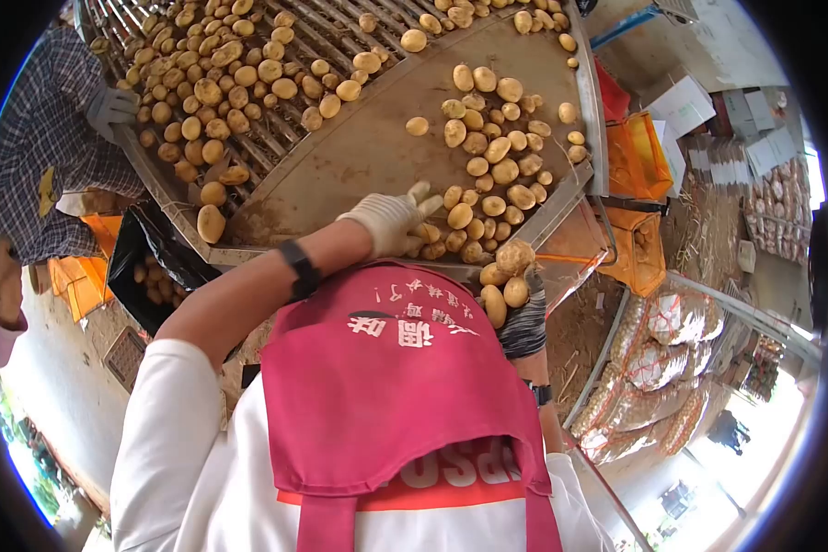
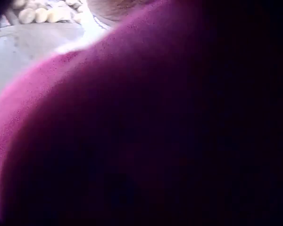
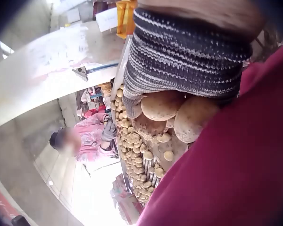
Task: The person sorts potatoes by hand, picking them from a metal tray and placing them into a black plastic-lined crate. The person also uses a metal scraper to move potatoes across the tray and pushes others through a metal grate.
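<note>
Potatoes (image 1: 460, 216) lie along the near edge of the bench (image 1: 340, 189), on its right side. Your left hand's (image 1: 388, 224) fingers stick out beside them; your right hand (image 1: 524, 327) holds several. Gather gently, so none drop.

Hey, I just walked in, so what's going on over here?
A person in a red apron is handling potatoes at a metal table. The dark-gloved right grip holds several by the table's near edge. The pale-gloved left grip is over the table beside a loose pile. More lie across the slats, where another person has a gloved hand at the edge.
</note>
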The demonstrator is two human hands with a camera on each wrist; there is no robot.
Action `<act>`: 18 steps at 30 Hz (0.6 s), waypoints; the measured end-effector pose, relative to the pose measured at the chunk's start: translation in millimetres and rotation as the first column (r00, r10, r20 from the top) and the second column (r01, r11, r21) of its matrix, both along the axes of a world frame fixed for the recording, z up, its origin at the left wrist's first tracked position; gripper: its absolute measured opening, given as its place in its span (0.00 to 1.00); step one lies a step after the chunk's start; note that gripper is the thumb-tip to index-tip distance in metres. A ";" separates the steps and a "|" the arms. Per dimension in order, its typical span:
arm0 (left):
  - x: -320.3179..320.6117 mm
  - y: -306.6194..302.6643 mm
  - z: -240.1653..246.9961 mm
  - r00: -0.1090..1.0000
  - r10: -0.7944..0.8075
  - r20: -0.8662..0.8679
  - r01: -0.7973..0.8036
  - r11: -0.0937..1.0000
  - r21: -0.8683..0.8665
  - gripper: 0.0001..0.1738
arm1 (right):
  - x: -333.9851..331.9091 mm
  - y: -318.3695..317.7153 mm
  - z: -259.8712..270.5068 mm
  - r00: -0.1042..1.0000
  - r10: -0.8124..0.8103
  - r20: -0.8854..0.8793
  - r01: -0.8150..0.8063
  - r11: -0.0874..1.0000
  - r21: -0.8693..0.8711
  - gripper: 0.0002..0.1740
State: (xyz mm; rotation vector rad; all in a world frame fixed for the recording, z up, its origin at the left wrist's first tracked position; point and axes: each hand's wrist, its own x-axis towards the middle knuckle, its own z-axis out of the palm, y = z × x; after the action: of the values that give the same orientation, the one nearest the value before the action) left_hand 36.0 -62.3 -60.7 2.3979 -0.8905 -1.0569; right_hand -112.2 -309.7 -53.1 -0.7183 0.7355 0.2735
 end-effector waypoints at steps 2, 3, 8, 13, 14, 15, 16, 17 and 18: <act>3.7 -9.2 -13.7 1.000 -0.010 -0.013 0.010 1.000 -0.022 0.43 | -1.1 6.0 4.8 0.999 -0.049 -0.013 0.047 0.994 -0.094 0.30; 4.4 -13.3 -20.7 0.999 -0.010 -0.031 0.009 0.999 -0.035 0.42 | -1.6 6.1 3.7 0.997 -0.074 -0.008 0.073 0.993 -0.087 0.31; 13.8 22.0 -4.6 0.969 0.080 -0.232 -0.109 0.987 -0.115 0.42 | 6.1 -9.5 2.2 0.997 0.025 0.070 -0.024 1.000 -0.018 0.35; -2.7 112.1 -10.5 0.215 0.113 -0.970 -0.963 0.191 -0.191 0.42 | 36.1 8.4 15.9 0.971 0.235 0.040 -0.232 0.970 -0.078 0.32; -8.6 121.5 -1.7 0.216 0.125 -0.968 -0.967 0.166 -0.195 0.42 | 45.7 15.3 13.2 0.958 0.280 0.059 -0.272 0.956 -0.110 0.30; -17.6 127.1 7.7 0.147 0.093 -0.985 -0.986 0.099 -0.137 0.41 | 58.6 23.7 13.2 0.950 0.307 0.065 -0.299 0.948 -0.104 0.30; -26.2 131.4 14.4 0.078 0.054 -0.995 -0.997 0.032 -0.077 0.41 | 74.4 34.7 15.3 0.861 0.491 0.134 -0.449 0.857 -0.255 0.29; -33.9 134.6 18.6 0.077 0.064 -0.995 -0.997 0.002 -0.077 0.41 | 88.7 46.4 14.8 0.732 0.659 0.174 -0.556 0.725 -0.408 0.28; -40.7 136.7 22.6 0.120 0.088 -0.989 -0.990 0.085 -0.113 0.40 | 100.5 59.2 10.4 0.662 0.725 0.190 -0.527 0.631 -0.569 0.27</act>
State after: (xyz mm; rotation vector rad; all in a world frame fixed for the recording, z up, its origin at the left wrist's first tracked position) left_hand -4.6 74.5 -38.1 0.7819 0.2670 -0.7803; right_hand -11.7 -250.5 -42.7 -1.4696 0.0907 0.5942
